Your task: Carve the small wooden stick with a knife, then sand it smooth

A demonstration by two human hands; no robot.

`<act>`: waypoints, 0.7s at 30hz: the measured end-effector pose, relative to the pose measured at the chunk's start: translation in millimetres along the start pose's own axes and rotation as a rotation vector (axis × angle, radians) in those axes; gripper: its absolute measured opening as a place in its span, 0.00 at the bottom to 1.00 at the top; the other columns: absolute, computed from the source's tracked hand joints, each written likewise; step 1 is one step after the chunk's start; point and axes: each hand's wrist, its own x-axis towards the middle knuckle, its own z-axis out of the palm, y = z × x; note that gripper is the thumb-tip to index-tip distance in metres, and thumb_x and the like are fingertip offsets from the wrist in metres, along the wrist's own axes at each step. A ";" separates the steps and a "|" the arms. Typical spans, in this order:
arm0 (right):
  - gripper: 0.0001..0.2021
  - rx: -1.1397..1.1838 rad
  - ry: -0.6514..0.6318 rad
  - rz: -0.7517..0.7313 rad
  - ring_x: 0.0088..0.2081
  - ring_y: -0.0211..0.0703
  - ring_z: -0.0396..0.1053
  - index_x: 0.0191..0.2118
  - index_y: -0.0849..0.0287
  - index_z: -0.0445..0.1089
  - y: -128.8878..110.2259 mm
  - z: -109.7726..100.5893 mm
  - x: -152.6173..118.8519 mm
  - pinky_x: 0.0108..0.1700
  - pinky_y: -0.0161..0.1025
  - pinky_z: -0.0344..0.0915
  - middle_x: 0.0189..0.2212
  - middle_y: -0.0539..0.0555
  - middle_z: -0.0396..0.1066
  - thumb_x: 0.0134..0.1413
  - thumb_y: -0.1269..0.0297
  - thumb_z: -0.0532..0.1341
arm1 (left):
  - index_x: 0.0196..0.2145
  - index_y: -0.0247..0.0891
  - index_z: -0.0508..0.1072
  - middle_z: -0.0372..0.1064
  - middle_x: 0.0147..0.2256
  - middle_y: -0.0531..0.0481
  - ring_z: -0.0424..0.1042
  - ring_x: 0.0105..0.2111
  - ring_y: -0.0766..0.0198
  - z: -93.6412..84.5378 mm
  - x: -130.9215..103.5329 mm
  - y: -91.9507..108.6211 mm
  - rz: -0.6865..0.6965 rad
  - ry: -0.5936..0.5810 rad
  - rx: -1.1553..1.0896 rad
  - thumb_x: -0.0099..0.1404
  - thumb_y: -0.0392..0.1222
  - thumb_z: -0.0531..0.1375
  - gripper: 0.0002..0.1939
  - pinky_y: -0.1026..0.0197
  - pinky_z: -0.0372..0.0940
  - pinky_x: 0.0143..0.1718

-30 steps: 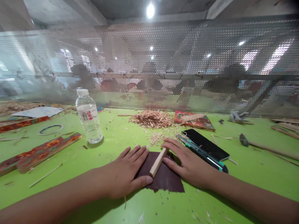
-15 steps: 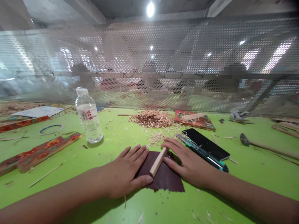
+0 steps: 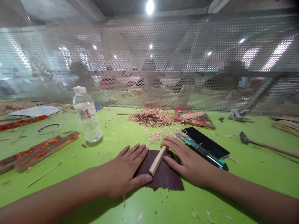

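A pale wooden stick point(image 3: 157, 162) lies slantwise on a dark brown sheet point(image 3: 164, 179) with a ragged near edge. My left hand point(image 3: 127, 171) rests flat, its fingers over the sheet's left edge and its thumb by the stick's near end. My right hand point(image 3: 187, 158) grips the stick's far end between thumb and fingers. Just right of that hand, a teal and black utility knife point(image 3: 204, 153) lies beside a black phone point(image 3: 206, 142).
Wood shavings point(image 3: 153, 117) are heaped beyond the hands. A water bottle point(image 3: 87, 116) stands left; painted boards point(image 3: 48, 151), a tape ring point(image 3: 49, 128) and a hammer point(image 3: 268, 146) lie around. Behind a perforated metal screen point(image 3: 121, 62), people sit.
The camera view has shifted very slightly. Both hands and the stick hold nearly the same places on the sheet.
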 end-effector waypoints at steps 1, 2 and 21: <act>0.25 0.001 0.004 -0.001 0.70 0.59 0.55 0.64 0.57 0.65 0.0 0.2 0.0 0.70 0.61 0.54 0.69 0.64 0.59 0.69 0.50 0.54 | 0.75 0.32 0.36 0.27 0.74 0.40 0.30 0.73 0.47 -0.3 0.3 0.3 -0.007 -0.010 0.007 0.75 0.70 0.38 0.46 0.41 0.34 0.72; 0.25 0.003 0.006 -0.003 0.70 0.59 0.55 0.64 0.57 0.65 0.0 0.3 0.0 0.70 0.61 0.54 0.68 0.64 0.59 0.69 0.50 0.54 | 0.75 0.32 0.36 0.26 0.74 0.41 0.29 0.73 0.47 -0.5 0.6 0.6 -0.010 -0.017 0.013 0.75 0.70 0.38 0.46 0.41 0.33 0.72; 0.26 -0.004 -0.007 -0.005 0.71 0.58 0.53 0.65 0.59 0.63 1.9 0.6 -0.2 0.71 0.61 0.52 0.70 0.64 0.55 0.69 0.51 0.53 | 0.75 0.32 0.35 0.26 0.74 0.42 0.30 0.73 0.47 -1.1 0.4 1.1 -0.016 -0.018 0.029 0.75 0.71 0.37 0.46 0.41 0.34 0.72</act>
